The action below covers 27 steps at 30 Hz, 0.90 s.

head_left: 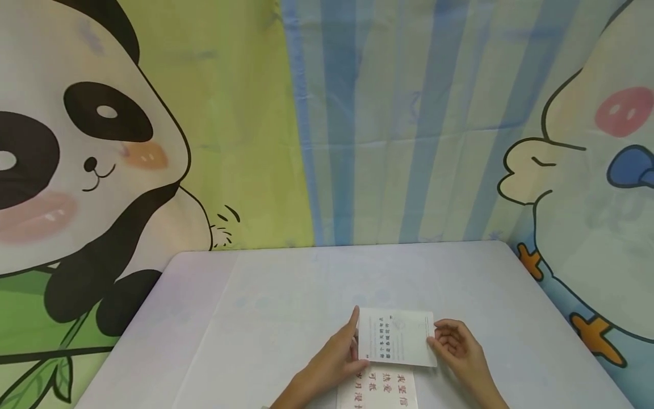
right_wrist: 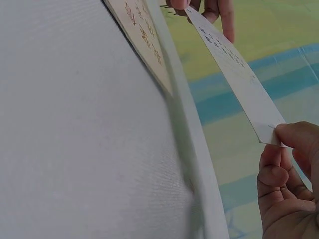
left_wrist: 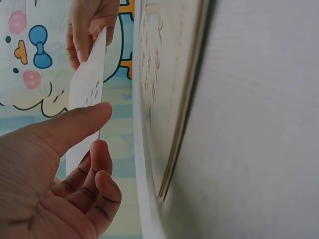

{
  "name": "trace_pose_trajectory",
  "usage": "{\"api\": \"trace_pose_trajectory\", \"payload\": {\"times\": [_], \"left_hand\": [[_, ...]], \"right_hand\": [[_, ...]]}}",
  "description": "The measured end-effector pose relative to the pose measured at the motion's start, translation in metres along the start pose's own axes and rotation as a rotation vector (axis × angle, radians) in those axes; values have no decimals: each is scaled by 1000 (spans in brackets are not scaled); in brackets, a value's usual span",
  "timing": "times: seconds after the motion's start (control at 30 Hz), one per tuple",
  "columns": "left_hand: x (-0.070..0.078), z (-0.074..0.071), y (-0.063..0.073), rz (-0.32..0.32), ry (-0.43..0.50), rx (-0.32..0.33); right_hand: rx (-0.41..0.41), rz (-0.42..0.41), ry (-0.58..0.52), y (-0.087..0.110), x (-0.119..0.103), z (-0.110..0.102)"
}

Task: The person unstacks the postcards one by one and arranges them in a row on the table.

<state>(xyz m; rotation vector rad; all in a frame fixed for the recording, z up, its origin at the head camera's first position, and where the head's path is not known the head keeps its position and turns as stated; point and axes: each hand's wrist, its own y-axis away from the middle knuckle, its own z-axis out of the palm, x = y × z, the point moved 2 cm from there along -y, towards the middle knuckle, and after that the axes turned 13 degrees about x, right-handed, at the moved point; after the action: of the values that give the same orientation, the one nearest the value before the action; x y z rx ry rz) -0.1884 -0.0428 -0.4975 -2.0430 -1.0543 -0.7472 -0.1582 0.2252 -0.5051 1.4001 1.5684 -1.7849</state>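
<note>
Between both hands a white card (head_left: 409,341) printed with dark vertical characters is held up off the table. My left hand (head_left: 334,355) pinches its left edge, thumb on the printed face and fingers behind. At the opposite edge my right hand (head_left: 462,352) pinches it between thumb and curled fingers. Below the held card, a thin stack of cream cards (head_left: 378,389) with reddish characters lies on the table, partly covered by the held card in the head view. The left wrist view shows the layered edge of this stack (left_wrist: 185,99).
The white table (head_left: 265,329) has rounded far corners. Behind it hangs a striped blue and yellow-green cloth (head_left: 378,142), with a printed panda (head_left: 97,170) at left and a white cartoon figure (head_left: 592,244) at right.
</note>
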Motion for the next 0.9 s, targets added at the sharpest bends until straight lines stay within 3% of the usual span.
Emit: {"api": "trace_pose_trajectory", "payload": {"times": [0.27, 0.43, 0.7, 0.9], "left_hand": [[1, 8, -13, -32, -21, 37], [2, 9, -20, -49, -43, 53], [2, 15, -29, -93, -40, 70], [5, 21, -34, -166, 18, 89]], "right_hand": [[50, 72, 78, -10, 3, -4], [38, 117, 63, -14, 6, -7], [-9, 96, 59, -17, 8, -15], [-42, 83, 119, -15, 13, -20]]}}
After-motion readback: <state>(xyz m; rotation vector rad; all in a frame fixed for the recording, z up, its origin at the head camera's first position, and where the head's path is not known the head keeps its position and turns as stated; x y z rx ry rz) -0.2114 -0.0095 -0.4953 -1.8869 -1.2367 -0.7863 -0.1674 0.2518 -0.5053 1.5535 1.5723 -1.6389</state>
